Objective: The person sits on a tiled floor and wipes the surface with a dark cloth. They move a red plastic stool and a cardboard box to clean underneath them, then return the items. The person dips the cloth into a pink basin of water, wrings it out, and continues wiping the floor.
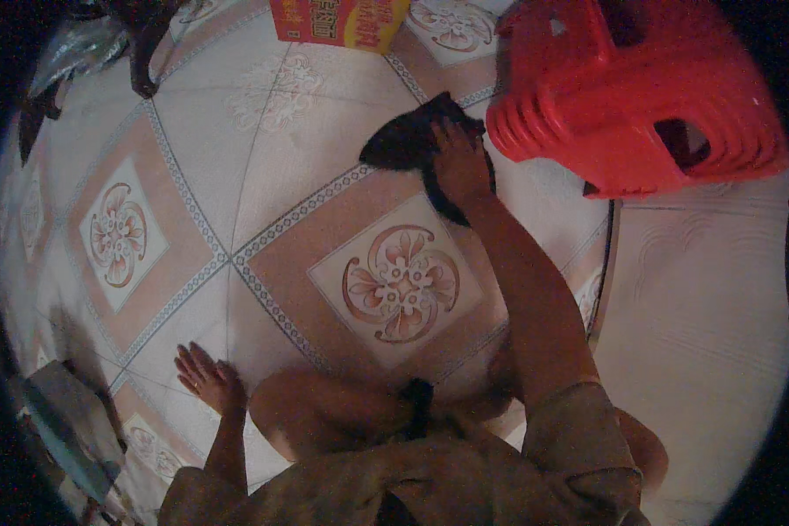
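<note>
My right arm reaches forward over the patterned tile floor. At its end my right hand presses down on a crumpled black cloth, its fingers spread over the fabric. Part of the cloth trails out below the wrist, and what lies under the palm is hidden. Off to the left, my left hand holds nothing. Its fingers are apart, and it is beside my bent knee, just above the tiles.
Stacked red plastic stools stand close to the right of the cloth. A red and yellow box bearing writing sits at the top. Dark furniture legs and crinkled silvery plastic are upper left. Lower left lies an unclear grey-green object.
</note>
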Tool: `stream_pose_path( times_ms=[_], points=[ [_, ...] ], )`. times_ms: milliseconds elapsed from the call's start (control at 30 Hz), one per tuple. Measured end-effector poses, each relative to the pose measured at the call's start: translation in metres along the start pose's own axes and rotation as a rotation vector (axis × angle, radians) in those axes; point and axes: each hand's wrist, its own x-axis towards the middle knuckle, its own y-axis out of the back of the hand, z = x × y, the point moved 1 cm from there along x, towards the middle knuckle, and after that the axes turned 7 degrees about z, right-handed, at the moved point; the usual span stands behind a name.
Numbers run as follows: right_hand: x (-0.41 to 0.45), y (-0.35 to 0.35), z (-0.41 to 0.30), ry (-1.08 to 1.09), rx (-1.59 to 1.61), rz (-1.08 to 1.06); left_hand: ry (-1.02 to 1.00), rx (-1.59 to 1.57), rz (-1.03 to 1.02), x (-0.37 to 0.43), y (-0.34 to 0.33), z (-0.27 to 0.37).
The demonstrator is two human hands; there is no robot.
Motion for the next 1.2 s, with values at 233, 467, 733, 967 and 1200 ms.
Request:
stream_pose_path(
  times_ms=[233, 467, 733, 967, 1200],
  points=[
    [0.081, -0.044, 0.045, -0.183, 0.040, 0.009, 0.000, -0.052, -0.010, 0.014, 0.013, 0.015],
    [0.136, -0.062, 0.073, -0.317, 0.014, 0.027, 0.014, -0.038, -0.047, 0.018, 0.013, 0.015],
    [0.218, -0.109, 0.128, -0.415, 0.216, 0.154, 0.496, 0.219, -0.111, 0.018, -0.019, 0.030],
    [0.260, -0.111, 0.135, -0.548, 0.031, 0.193, 0.616, 0.179, 0.018, 0.025, -0.029, 0.048],
    [0.287, -0.112, 0.116, -0.384, 0.076, 0.273, 0.500, 0.202, 0.117, 0.013, -0.060, 0.045]
  ],
)
